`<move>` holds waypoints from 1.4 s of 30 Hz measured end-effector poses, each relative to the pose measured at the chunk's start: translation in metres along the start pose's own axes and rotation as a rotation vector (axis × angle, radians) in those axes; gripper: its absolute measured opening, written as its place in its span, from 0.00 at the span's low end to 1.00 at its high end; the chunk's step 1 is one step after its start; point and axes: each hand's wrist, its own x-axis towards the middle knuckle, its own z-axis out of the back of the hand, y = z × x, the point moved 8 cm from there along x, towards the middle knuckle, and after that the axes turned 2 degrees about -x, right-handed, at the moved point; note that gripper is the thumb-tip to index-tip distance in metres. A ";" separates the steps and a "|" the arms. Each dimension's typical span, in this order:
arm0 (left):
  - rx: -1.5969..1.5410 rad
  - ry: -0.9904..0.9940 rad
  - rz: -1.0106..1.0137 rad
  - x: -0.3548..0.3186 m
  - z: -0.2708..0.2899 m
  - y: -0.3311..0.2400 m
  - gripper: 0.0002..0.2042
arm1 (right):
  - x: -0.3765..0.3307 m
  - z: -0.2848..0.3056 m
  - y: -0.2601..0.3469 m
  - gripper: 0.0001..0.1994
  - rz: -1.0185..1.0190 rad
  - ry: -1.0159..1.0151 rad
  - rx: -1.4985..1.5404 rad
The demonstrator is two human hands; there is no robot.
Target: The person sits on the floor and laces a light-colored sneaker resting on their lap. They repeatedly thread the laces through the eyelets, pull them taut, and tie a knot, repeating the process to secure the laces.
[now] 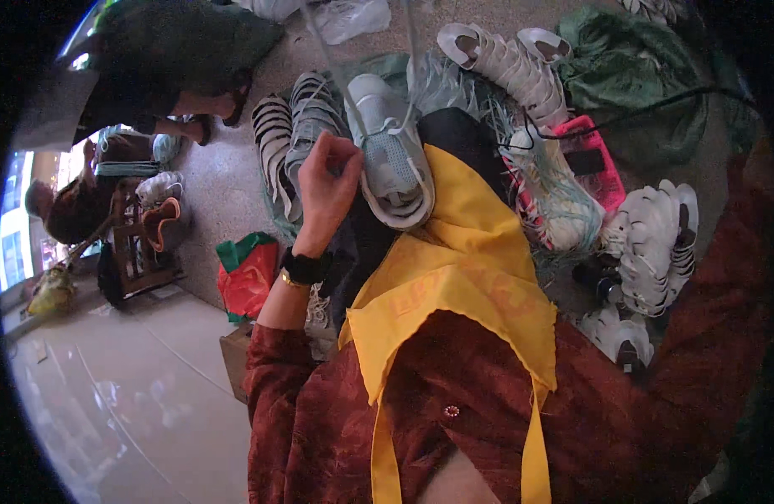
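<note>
A pale grey-white shoe upper (393, 160) with a mesh tongue rests over my lap, its rounded heel opening toward me. Two strands of lace (412, 59) rise from its eyelets and leave the picture at the top. My left hand (326, 189) is closed beside the upper's left edge, thumb and fingers pinched together; what they hold, if anything, is too small to make out. My right arm stretches up along the right side in a dark red sleeve (706, 269); its hand lies outside the picture.
Stacked shoe uppers (307, 126) lie beyond my left hand, with white stacks (651, 244) at right. A pink basket (601, 160) sits under a bundle of pale laces (559, 206). A black cord (647, 105) crosses the right side. Another person's legs (194, 113) show at upper left.
</note>
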 end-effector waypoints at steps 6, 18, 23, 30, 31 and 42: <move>0.039 0.007 0.020 0.004 -0.007 -0.015 0.05 | -0.004 -0.022 -0.032 0.09 -0.046 0.019 -0.029; -0.046 -0.014 0.081 0.026 0.000 -0.004 0.05 | -0.002 -0.034 -0.042 0.10 -0.077 0.026 -0.021; -0.270 0.316 0.030 0.042 -0.040 -0.050 0.07 | -0.001 -0.023 -0.036 0.11 -0.083 0.016 -0.021; -0.258 0.208 0.051 0.031 -0.009 -0.043 0.07 | -0.001 0.020 0.027 0.12 0.036 -0.050 0.038; -0.290 0.141 0.029 0.028 -0.001 -0.046 0.07 | -0.004 0.027 0.045 0.12 0.082 -0.064 0.068; -0.398 -0.213 0.156 -0.015 0.072 -0.034 0.07 | -0.243 -0.267 0.201 0.10 0.132 0.619 0.143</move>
